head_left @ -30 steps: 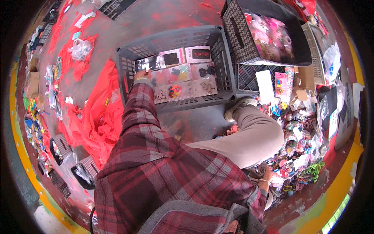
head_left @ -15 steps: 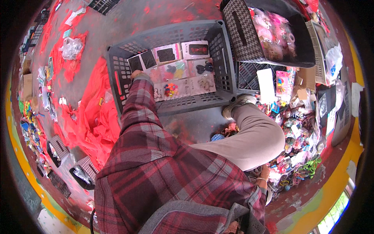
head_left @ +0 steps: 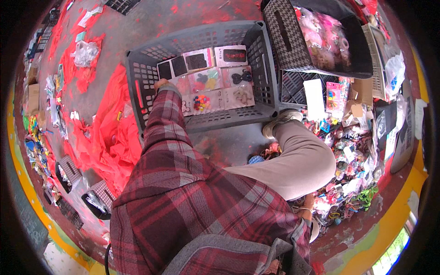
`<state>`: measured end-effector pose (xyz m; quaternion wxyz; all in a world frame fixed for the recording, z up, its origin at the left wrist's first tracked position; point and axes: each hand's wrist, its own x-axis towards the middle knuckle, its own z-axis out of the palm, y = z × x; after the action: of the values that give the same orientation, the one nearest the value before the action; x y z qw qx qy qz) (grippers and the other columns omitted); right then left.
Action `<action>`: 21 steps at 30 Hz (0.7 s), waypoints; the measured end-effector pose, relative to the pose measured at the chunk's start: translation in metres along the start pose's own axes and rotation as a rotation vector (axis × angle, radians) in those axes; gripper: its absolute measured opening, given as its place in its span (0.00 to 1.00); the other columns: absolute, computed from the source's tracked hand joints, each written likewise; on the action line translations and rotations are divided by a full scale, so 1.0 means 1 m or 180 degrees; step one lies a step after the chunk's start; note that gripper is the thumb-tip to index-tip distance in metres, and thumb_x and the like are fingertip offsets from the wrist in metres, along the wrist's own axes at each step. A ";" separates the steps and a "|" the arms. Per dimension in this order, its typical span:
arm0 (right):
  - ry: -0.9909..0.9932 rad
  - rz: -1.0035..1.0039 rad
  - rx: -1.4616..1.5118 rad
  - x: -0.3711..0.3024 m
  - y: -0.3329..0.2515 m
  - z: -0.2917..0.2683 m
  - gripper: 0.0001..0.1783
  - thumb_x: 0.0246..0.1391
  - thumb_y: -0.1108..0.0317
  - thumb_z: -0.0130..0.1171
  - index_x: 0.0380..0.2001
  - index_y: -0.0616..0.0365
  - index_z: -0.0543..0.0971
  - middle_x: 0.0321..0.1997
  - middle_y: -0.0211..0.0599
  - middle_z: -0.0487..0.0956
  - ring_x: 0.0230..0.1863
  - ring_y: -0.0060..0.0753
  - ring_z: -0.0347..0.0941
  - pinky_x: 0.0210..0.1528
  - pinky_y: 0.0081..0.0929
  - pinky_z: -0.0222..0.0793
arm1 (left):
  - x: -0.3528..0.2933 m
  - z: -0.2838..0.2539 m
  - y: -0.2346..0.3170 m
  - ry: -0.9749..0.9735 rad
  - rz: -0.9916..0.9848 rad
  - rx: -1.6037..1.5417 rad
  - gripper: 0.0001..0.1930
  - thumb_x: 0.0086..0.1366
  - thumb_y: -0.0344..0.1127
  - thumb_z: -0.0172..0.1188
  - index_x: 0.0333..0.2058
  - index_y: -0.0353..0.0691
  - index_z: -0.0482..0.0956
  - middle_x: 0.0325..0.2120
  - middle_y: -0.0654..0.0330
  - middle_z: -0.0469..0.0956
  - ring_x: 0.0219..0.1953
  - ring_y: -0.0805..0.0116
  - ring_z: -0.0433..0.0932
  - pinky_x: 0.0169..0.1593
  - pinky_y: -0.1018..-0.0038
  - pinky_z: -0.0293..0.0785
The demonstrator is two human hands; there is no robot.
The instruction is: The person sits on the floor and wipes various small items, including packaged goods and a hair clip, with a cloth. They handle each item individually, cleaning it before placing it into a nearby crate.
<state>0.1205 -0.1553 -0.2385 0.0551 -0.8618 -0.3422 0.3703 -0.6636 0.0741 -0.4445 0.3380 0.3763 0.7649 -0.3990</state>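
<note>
My left arm reaches into a grey plastic crate [head_left: 197, 123], where my left hand [head_left: 161, 84] is at the left end, beside the flat packets. Only part of this hand shows past the cuff, and its fingers are hard to make out. In the crate lie rows of packets: black-faced cards [head_left: 178, 66], a packet of coloured pompoms [head_left: 201, 102], one with a black bow [head_left: 241, 78] and pale clear packets [head_left: 239, 96]. My right hand [head_left: 308, 205] is low beside my bent knee, at the edge of a pile of small goods [head_left: 350, 172]; its fingers are hidden.
Right of the crate stands a houndstooth-patterned box [head_left: 283, 34] holding pink bagged items [head_left: 321, 36]. Below it are a black crate [head_left: 293, 89] and a white card [head_left: 314, 100]. Red cloth [head_left: 117, 133] spreads over the floor on the left. Small patterned boxes [head_left: 101, 195] stand lower left.
The black-faced cards at the crate's left end have shifted slightly right, beside my left hand. The view has moved a little. My right hand stays by the pile.
</note>
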 end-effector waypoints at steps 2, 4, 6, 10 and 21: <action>0.0011 0.0066 0.0050 -0.004 -0.001 0.002 0.16 0.52 0.63 0.44 0.38 0.61 0.74 0.36 0.43 0.76 0.38 0.39 0.72 0.37 0.30 0.68 | -0.008 -0.004 -0.004 -0.0059 -0.0308 -0.0758 0.14 0.56 0.39 0.52 0.42 0.46 0.75 0.41 0.59 0.74 0.43 0.65 0.73 0.43 0.66 0.70; 0.0003 0.0078 0.0047 -0.004 -0.003 0.004 0.17 0.53 0.60 0.45 0.38 0.62 0.75 0.36 0.43 0.77 0.39 0.38 0.72 0.38 0.29 0.68 | -0.019 -0.010 -0.006 -0.0052 -0.0551 -0.1386 0.15 0.56 0.39 0.53 0.42 0.45 0.75 0.42 0.58 0.74 0.44 0.64 0.73 0.45 0.66 0.69; -0.0029 0.0067 0.0001 -0.002 -0.005 0.006 0.18 0.54 0.58 0.45 0.37 0.63 0.75 0.35 0.43 0.77 0.39 0.37 0.72 0.38 0.27 0.68 | -0.030 -0.014 -0.007 0.0186 -0.0646 -0.1765 0.15 0.56 0.38 0.54 0.43 0.44 0.74 0.42 0.56 0.73 0.44 0.62 0.73 0.46 0.67 0.68; 0.0028 0.0197 0.0301 -0.008 -0.009 0.005 0.19 0.54 0.58 0.45 0.36 0.63 0.75 0.35 0.42 0.77 0.39 0.36 0.72 0.38 0.27 0.68 | -0.032 0.007 0.029 0.2970 -0.0489 -0.3457 0.22 0.50 0.37 0.58 0.47 0.47 0.71 0.45 0.52 0.70 0.52 0.55 0.66 0.52 0.62 0.64; 0.0126 0.0420 0.0846 -0.020 -0.013 0.011 0.19 0.53 0.57 0.46 0.36 0.63 0.76 0.34 0.39 0.77 0.39 0.34 0.72 0.38 0.27 0.68 | -0.042 0.012 0.072 0.2335 0.1490 -0.0103 0.37 0.46 0.43 0.60 0.56 0.44 0.56 0.58 0.58 0.52 0.61 0.56 0.49 0.59 0.64 0.54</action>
<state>0.0959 -0.1594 -0.2302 0.1509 -0.8747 -0.2316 0.3982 -0.5794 0.0796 -0.4411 0.1310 0.6511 0.7345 -0.1395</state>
